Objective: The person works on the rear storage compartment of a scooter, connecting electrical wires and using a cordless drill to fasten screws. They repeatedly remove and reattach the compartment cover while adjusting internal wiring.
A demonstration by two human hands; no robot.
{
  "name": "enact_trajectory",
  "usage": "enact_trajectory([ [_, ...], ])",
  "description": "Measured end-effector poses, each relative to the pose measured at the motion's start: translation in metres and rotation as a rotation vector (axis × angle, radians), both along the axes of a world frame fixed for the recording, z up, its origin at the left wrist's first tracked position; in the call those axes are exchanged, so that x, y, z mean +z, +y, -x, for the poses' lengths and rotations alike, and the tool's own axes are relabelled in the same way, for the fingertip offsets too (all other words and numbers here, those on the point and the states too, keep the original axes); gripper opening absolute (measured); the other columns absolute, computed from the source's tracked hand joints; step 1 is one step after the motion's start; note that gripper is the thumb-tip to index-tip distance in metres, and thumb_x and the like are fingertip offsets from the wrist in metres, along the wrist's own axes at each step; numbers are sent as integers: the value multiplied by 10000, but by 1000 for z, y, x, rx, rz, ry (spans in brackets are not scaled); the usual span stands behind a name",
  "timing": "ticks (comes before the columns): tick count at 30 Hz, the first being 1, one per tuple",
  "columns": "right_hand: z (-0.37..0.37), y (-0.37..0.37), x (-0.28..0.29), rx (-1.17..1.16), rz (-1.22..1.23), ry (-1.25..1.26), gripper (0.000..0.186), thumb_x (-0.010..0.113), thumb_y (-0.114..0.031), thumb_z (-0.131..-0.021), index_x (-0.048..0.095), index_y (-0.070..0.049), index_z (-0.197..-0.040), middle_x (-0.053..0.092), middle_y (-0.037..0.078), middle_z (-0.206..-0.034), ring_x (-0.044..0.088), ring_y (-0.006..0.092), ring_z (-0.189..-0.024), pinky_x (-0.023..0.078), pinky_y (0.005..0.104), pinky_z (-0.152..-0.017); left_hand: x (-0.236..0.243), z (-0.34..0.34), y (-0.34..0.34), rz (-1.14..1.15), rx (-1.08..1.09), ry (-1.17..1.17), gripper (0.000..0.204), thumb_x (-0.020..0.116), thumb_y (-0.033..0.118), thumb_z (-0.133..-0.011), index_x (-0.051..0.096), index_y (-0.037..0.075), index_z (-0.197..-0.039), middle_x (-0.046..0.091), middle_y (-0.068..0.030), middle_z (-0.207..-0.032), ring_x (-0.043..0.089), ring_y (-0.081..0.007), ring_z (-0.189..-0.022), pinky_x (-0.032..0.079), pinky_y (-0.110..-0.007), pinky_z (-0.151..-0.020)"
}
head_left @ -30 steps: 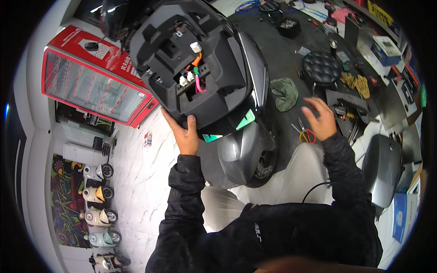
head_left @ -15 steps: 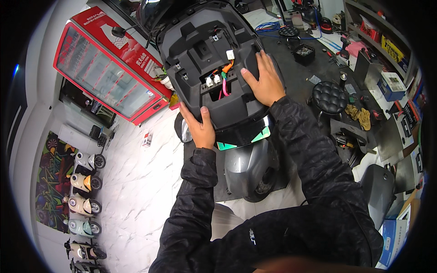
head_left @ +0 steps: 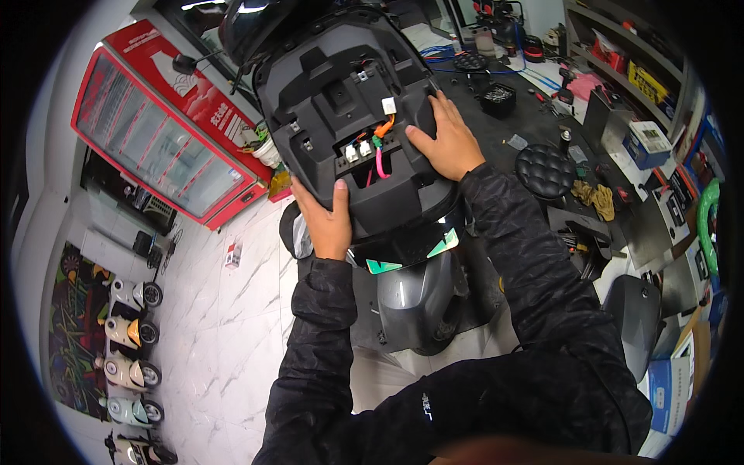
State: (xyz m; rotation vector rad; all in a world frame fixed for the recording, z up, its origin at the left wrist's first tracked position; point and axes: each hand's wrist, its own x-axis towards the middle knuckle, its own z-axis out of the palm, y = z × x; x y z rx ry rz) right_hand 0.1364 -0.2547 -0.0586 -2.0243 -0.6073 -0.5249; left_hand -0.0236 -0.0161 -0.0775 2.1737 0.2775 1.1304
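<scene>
Black scooter panel point(head_left: 349, 116) held over grey scooter body point(head_left: 415, 298). Left hand point(head_left: 327, 221) grasping lower edge, right hand point(head_left: 443, 141) flat, pressing right side. Keep level; mind coloured wires point(head_left: 373, 147) when seating.

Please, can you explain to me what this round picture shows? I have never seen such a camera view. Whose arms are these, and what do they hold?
A fisheye camera worn on a person's head looks down, so straight edges bend. The arms in black sleeves belong to that person. The left hand grips the lower edge of a large black plastic scooter body panel, and the right hand presses flat on its right side. Coloured wires with small white connectors show in the panel's opening. Below stands a grey scooter on a white marble-pattern floor.
</scene>
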Motion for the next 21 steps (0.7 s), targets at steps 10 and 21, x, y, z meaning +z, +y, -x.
enact_trajectory([
  [10, 0, 0, 1, -15, -16, -29, 978, 658, -600, -995, 370, 30, -1684, 321, 280, -1769, 296, 452, -1646, 302, 467, -1319, -1, -12, 14, -1, -55, -89, 941, 714, 370, -1033, 239, -93, -1700, 338, -338, -1729, 359, -433, -1608, 265, -429, -1317],
  [21, 0, 0, -3, -7, -64, -15, 999, 665, -673, -977, 392, -32, -1693, 341, 212, -1781, 302, 402, -1653, 376, 505, -1275, 17, 17, -75, -686, 79, -97, 891, 744, 469, -994, 403, -17, -1658, 357, -284, -1732, 275, -484, -1636, 162, -637, -1324],
])
